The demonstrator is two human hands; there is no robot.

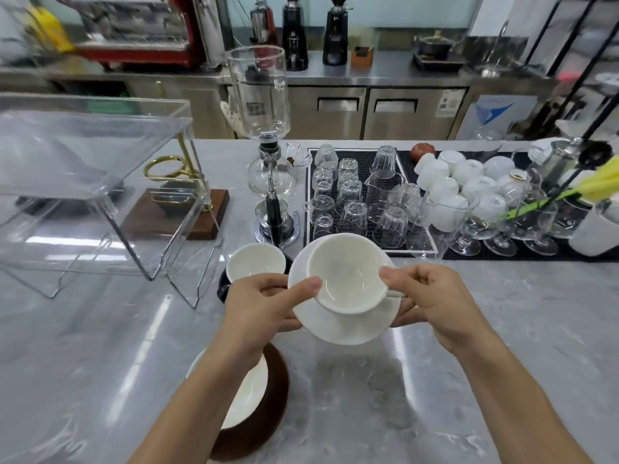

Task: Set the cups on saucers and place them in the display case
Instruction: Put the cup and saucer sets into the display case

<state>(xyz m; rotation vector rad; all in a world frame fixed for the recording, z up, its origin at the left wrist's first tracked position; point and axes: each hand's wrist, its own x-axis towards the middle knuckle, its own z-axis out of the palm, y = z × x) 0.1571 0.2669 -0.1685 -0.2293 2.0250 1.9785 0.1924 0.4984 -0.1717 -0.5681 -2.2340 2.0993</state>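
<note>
We hold a white cup (348, 279) seated on a white saucer (345, 323), the pair lifted clear of the marble counter (469, 329) and tilted a little toward us. Our left hand (264, 306) grips the saucer's left rim, thumb pressed to the cup's lip and fingers curled beneath; our right hand (432, 303) is closed around the right side, thumb on the cup's rim, fingers under the saucer near what seems to be the handle, though it is mostly hidden there. To do this step well we should level the saucer first, so the cup sits centred in its well and does not slide, then carry the pair with both thumbs steadying the rim. Just behind the left hand a second cup (256, 262) stands on a dark saucer (222, 286), and nearer us another white cup rests on a brown saucer (268, 406). The clear display case (100, 182) stands well to the left, its opening facing us, so we judge the move should go leftward and low, clearing the siphon brewer (268, 169) and the glasses on the black mat (361, 162).
</note>
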